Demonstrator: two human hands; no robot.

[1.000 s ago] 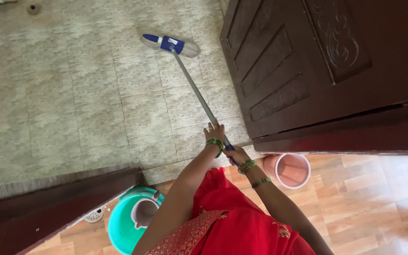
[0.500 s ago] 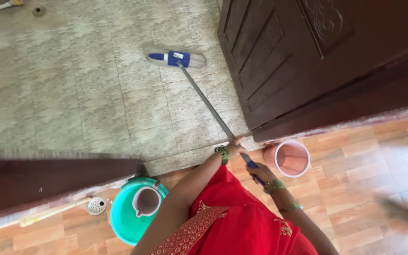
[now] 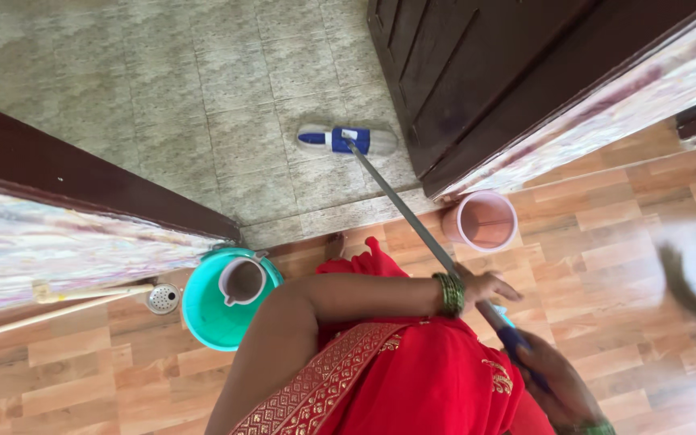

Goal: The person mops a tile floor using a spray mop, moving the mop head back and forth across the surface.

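A flat mop with a blue and white head rests on the grey tiled floor just past the doorway. Its grey metal handle runs back toward me. My left hand, with green bangles at the wrist, grips the handle partway down. My right hand holds the blue grip at the handle's end, low at the right. My red garment with gold trim fills the bottom centre.
A teal bucket with a small mug inside stands at my left on the wood-pattern floor. A pink bucket stands by the dark wooden door. A round drain cover and a pale stick lie left.
The mop head has been pulled back toward the doorway. Both hands have drawn back and lower along the handle, and the view has tilted down over the wood-pattern floor.
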